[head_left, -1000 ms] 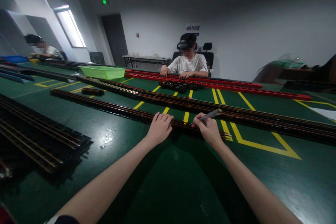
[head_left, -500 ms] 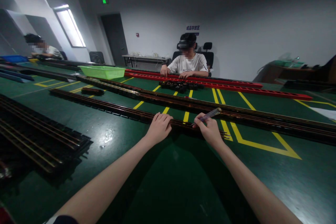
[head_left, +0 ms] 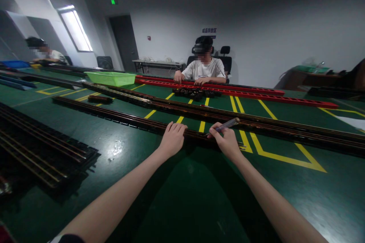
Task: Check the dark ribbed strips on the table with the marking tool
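Note:
A long dark strip with copper-coloured rods [head_left: 114, 114] lies across the green table in front of me. My left hand [head_left: 173, 138] is closed over it, fingers together and wrapped round its far side. Near the strip's right end, my right hand [head_left: 224, 139] grips a screwdriver [head_left: 229, 124] with a clear handle. The handle points up to the right and the thin shaft slants down left to the strip. Thin rod ends stick out beyond my right hand.
Behind lies a longer dark strip [head_left: 273, 125]. Further back are red rails [head_left: 291, 98], dark parts [head_left: 196, 94] and a green basket [head_left: 111, 78]. More strips [head_left: 37, 144] lie at left. A person [head_left: 203, 69] sits opposite, another [head_left: 51, 55] far left.
The strip has shifted slightly left under my hands. The screwdriver and my right hand have moved slightly left, and more of the shaft shows.

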The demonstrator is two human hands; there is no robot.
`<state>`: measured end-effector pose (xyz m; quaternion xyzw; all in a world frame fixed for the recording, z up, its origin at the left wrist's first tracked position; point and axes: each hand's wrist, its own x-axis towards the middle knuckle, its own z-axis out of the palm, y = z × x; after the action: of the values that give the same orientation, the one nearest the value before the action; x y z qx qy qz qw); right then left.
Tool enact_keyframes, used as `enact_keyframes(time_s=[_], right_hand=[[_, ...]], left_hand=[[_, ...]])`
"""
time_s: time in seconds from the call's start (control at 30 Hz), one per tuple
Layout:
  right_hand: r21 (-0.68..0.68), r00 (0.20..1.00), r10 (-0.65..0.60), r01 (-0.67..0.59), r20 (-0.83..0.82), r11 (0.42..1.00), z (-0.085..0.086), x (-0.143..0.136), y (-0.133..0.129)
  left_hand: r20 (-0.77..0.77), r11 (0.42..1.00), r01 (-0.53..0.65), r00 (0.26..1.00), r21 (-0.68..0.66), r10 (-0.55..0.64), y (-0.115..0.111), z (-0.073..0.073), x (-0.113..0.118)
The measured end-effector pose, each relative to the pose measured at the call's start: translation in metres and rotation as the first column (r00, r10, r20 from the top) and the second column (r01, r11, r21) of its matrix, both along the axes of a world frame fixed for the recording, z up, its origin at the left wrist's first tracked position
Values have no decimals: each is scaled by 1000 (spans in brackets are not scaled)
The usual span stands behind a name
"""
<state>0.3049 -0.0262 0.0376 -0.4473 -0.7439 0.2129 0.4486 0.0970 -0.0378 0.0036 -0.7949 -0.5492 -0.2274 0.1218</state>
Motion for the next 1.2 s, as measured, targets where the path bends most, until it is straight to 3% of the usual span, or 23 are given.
enact_keyframes(time_s=[0.33, 0.83, 1.2], right_hand=[[2, 999, 9, -9, 51, 1000, 3, -2, -2], [-45, 999, 35, -34, 23, 998, 0, -1, -1], [-49, 999, 47, -46, 26, 998, 2, -1, -2]], left_hand=[[44, 994, 109, 993, -29, -107, 2, -1, -5], [28, 994, 82, 996, -71, -80, 0, 6, -2], [0, 996, 73, 997, -55, -73, 3, 3, -3]])
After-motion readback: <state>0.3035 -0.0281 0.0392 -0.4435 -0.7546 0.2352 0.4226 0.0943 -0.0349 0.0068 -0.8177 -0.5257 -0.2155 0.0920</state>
